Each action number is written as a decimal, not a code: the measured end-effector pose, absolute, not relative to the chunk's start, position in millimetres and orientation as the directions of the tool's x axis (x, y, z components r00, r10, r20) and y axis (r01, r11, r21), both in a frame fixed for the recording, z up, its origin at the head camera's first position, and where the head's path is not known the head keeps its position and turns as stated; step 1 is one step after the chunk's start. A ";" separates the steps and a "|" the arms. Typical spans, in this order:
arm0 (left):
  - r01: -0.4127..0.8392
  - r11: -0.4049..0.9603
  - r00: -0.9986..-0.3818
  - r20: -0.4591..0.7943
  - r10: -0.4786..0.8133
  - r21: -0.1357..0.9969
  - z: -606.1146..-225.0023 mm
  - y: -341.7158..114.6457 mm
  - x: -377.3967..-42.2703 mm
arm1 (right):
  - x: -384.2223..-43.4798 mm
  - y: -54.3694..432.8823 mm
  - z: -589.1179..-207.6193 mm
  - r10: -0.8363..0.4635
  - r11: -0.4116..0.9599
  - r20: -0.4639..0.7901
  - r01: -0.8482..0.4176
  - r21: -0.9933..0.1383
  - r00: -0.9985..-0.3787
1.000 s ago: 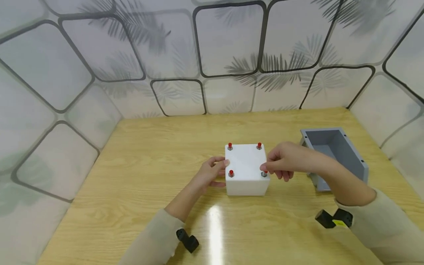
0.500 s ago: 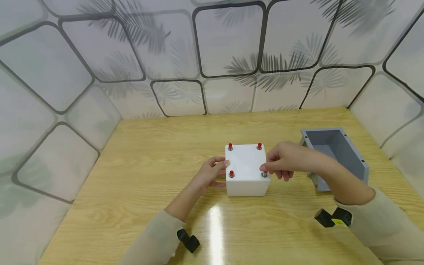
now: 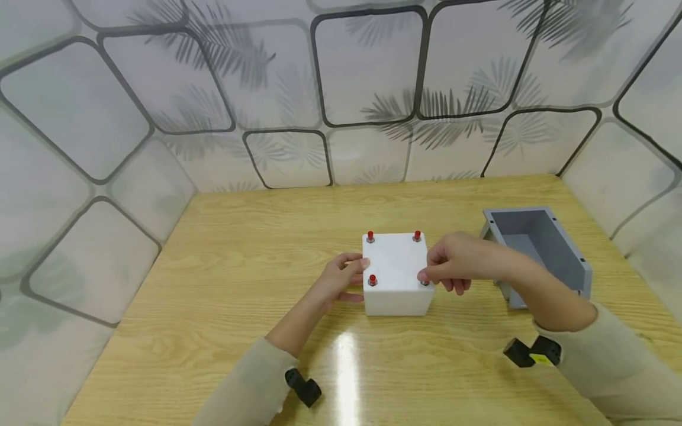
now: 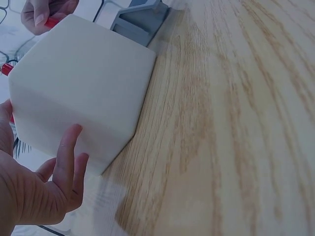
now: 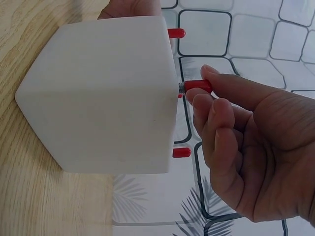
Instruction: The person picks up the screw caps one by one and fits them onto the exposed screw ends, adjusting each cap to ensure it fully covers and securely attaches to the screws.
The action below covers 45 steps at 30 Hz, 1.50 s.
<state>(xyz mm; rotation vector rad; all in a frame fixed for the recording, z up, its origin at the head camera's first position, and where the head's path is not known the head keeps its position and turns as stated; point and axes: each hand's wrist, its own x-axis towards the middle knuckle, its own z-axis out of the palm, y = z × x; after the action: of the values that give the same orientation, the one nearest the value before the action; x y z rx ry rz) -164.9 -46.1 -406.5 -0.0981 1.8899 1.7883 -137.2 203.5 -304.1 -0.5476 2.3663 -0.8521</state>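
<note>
In the head view, a white box (image 3: 395,261) stands on the table with red-capped knobs at its top corners. My left hand (image 3: 337,279) steadies the box's left side, thumb at the top edge and fingers against the side wall. My right hand (image 3: 462,263) pinches the near right red-capped knob (image 5: 198,86) between thumb and index finger. A threaded metal stem shows under that red cap in the right wrist view; the other fingers are curled loosely. The near left knob (image 3: 372,280) and the two far ones stand upright.
A grey plastic bin (image 3: 554,248) stands on the right of the wooden table (image 3: 245,248), just beyond my right forearm. Patterned panels (image 3: 367,154) close off the back and sides. Light glares on the tabletop in front of the box.
My right hand has shifted very slightly at the near right knob, and its fingers now cover more of the red cap. The left hand and the box stay in place.
</note>
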 end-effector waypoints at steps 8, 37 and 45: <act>-0.383 0.110 -0.864 -0.398 0.308 0.917 -407.2 -46.3 -165.2 | -136.9 203.7 -306.5 -0.539 0.702 -0.360 -0.171 -0.691 -0.762; -0.375 0.106 -0.866 -0.389 0.314 0.921 -408.4 -47.5 -162.3 | -133.7 209.8 -311.8 -0.536 0.685 -0.365 -0.139 -0.715 -0.761; -0.394 0.116 -0.854 -0.411 0.318 0.911 -406.6 -47.8 -164.8 | -133.8 213.5 -306.5 -0.516 0.683 -0.360 -0.119 -0.721 -0.777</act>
<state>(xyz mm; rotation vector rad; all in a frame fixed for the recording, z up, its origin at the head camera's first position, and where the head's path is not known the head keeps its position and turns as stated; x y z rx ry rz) -164.8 -47.8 -406.6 -0.0736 1.8807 1.7912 -133.8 213.5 -306.5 -0.4878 2.3423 -0.9505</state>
